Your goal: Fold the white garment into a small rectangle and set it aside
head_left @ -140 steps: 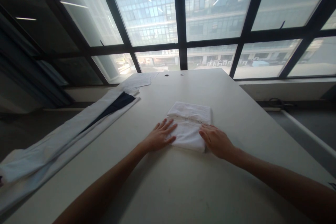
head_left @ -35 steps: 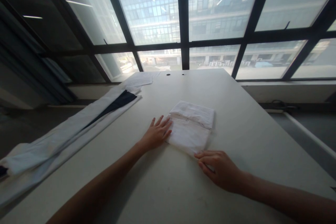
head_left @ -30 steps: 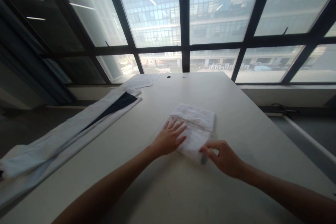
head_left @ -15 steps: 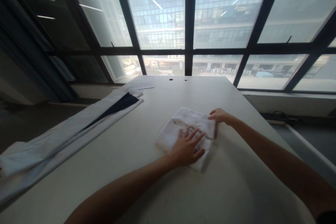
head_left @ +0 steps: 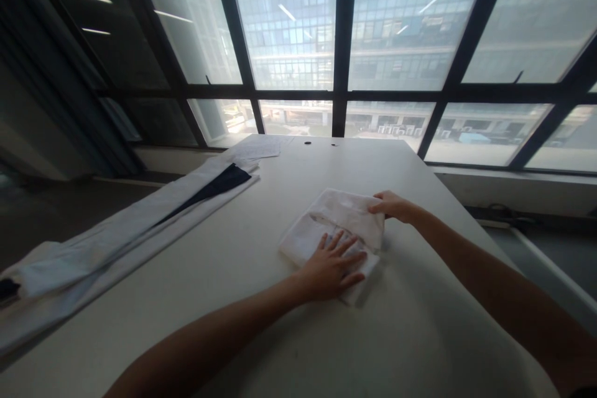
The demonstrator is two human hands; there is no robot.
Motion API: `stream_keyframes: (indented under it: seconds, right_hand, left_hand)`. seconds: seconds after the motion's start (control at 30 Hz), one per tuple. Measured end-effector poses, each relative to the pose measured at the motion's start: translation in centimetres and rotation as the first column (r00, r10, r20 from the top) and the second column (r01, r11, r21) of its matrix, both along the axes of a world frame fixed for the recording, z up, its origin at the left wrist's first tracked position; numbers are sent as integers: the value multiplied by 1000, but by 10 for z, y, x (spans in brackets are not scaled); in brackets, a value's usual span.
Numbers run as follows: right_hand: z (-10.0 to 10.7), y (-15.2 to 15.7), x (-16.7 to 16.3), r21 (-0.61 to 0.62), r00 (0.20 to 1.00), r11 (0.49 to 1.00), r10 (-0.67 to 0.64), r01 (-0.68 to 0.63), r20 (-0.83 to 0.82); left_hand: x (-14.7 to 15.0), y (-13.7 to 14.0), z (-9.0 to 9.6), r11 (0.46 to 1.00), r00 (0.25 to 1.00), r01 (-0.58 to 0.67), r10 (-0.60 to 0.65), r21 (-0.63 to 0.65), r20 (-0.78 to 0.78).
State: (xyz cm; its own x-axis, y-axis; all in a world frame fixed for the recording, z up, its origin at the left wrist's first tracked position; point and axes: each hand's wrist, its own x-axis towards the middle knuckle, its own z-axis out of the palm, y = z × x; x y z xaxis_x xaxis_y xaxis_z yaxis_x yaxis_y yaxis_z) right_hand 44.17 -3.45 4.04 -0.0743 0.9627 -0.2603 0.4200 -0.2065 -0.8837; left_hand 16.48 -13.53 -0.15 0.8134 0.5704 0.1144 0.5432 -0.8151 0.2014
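A folded white shirt [head_left: 346, 206] lies at an angle on the white table [head_left: 261, 323], with a collar-like opening showing across its top. My left hand [head_left: 330, 270] rests flat on its near half, fingers spread, pressing on the cloth. At the far right corner, my right hand [head_left: 392, 206] pinches the folded edge between thumb and fingers. That corner looks slightly raised off the table. Part of the front of the shirt is hidden beneath my left hand.
Along the table's left side lie long white garments [head_left: 116, 230] with a dark navy piece [head_left: 209, 189] among them. White sheets [head_left: 256, 147] lie near the far left corner. Large windows [head_left: 293, 31] with dark frames stand beyond the table.
My right hand has closed further over the shirt's right corner, its fingers now partly under the edge. My left hand stays flat on the shirt. The view has shifted slightly.
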Motion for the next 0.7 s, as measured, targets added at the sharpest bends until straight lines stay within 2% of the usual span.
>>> stream_keyframes:
  seconds: [0.07, 0.13, 0.23, 0.37, 0.47, 0.7]
  right_hand:
    - [4, -5, -8, 71, 996, 997, -43, 37, 80]
    - [8, -10, -17, 142, 983, 989, -71, 46, 172]
    - [16, -20, -30, 278, 936, 961, -100, 2, 337]
    - [31, -40, -50, 418, 803, 902, -168, -110, 573]
    - [40, -62, -65, 469, 727, 864, -202, -182, 656]
    - [36, -122, -99, 451, 607, 830, -181, -328, 774]
  left_hand:
    - [-13, 12, 0, 989, 990, -136, 135, 50, 31]
    - [-27, 26, -3, 952, 956, -293, 289, 90, 47]
    - [-43, 40, -13, 903, 908, -417, 418, 103, 15]
    - [-46, 42, -20, 884, 888, -453, 458, 118, -24]
    - [-43, 39, -18, 881, 887, -453, 461, 139, -36]
    - [-67, 50, -24, 876, 879, -476, 469, 84, 84]
